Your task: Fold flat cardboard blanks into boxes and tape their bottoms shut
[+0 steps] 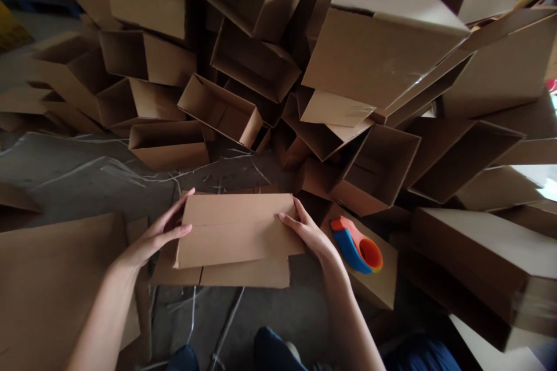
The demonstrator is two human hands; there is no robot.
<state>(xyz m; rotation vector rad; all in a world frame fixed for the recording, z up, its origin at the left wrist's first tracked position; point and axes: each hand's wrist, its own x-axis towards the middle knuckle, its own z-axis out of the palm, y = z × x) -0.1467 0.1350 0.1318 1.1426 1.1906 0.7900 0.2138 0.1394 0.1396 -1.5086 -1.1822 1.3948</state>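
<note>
A small brown cardboard box (235,232) stands in front of me with its top flaps folded down flat. My left hand (159,235) grips its left side, thumb on the flap and fingers at the edge. My right hand (307,231) holds the right side, fingers pressing down the flap. An orange and blue tape dispenser (357,245) lies on another box just to the right of my right hand.
A large heap of open, made-up cardboard boxes (374,52) fills the back and right. Flat cardboard sheets (47,284) lie at the left. Plastic strapping scraps (130,171) litter the grey floor. My knees (278,353) show at the bottom edge.
</note>
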